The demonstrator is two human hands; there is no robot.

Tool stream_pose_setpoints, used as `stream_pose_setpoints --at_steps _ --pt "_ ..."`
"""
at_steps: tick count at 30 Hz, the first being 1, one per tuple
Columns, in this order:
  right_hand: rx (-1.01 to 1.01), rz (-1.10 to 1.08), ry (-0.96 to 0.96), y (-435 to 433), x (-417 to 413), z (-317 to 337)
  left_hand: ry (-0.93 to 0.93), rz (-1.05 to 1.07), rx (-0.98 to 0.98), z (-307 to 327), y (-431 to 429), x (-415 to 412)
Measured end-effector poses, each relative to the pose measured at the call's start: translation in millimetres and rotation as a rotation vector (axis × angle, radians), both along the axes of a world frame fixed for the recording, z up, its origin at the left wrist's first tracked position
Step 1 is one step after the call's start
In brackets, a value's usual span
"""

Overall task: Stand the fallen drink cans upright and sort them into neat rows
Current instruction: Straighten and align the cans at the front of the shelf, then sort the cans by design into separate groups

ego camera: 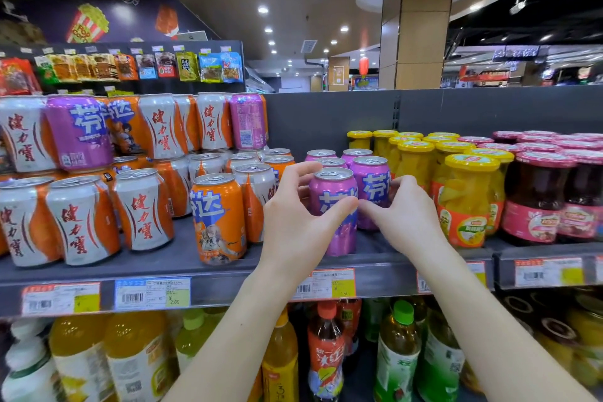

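Grips front purple can (330, 190), upright near the front lip of the shelf (182, 263), with left hand (293, 222): thumb across the label, fingers curled round the far side. Wraps right hand (408, 222) round second purple can (372, 183), just behind at 1 o'clock, with thumb tips touching. At 9 o'clock, nearby, an upright orange can (218, 215). At 3 o'clock, yellow-lidded jars (466, 202). At 6 o'clock, under the shelf, bottles (326, 359).

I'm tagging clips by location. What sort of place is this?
A supermarket aisle, most likely: price labels line the shelf edge, drink cans and fruit jars stand stocked in rows.
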State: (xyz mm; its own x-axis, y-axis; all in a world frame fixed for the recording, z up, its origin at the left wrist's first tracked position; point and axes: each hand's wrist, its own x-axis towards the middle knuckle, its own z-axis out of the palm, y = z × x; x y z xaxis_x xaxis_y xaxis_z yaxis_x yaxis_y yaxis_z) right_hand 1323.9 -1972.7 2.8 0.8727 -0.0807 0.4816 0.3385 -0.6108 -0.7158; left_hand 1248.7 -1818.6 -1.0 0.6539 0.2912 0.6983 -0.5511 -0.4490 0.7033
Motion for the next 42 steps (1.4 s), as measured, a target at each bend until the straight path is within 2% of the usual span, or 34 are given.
stream_pose_setpoints --at_steps 3,5,8,15,17,20,23,27,29,32,35,38,42 --pt "0.066 -0.02 -0.171 -3.0 -23.5 -3.1 0.007 0.021 0.027 1.8 -2.7 5.0" --pt "0.108 0.123 -0.114 -4.2 -38.7 -3.9 0.019 0.028 0.029 3.0 -4.4 8.2" --pt "0.03 0.326 0.033 0.1 -51.9 -5.8 0.032 0.04 0.026 3.1 -7.0 9.5" --pt "0.002 0.251 -0.058 14.5 -49.3 -11.6 0.07 0.109 0.04 -3.1 -3.1 5.6" --pt "0.004 0.25 -0.07 16.5 -50.0 -13.6 0.011 0.169 0.088 -4.2 -3.0 -5.5" --pt "0.022 0.251 -0.085 14.8 -50.5 -16.0 -0.213 0.373 0.152 -5.8 7.1 -27.6" --pt "0.105 0.186 -0.143 16.0 -55.5 -16.9 -0.324 0.579 0.102 -10.8 30.8 -41.3" --pt "0.206 0.119 -0.42 32.4 -77.6 -14.1 -0.166 0.723 0.016 -22.0 63.4 -45.6" --pt "0.265 0.216 -0.485 44.5 -88.1 -11.4 -0.038 0.68 -0.004 -27.6 74.5 -48.8" --pt "0.263 0.433 -0.409 67.8 -93.3 -10.5 0.136 0.559 0.03 -34.0 87.6 -53.3" --pt "0.14 0.523 -0.299 95.6 -85.6 -11.9 0.211 0.483 0.077 -31.4 97.8 -58.5" --pt "0.069 0.494 -0.228 118.1 -74.3 -12.6 0.215 0.464 0.1 -27.7 105.2 -62.8" --pt "0.031 0.304 -0.175 136.8 -64.9 -9.6 0.209 0.468 0.09 -27.2 112.8 -62.0"
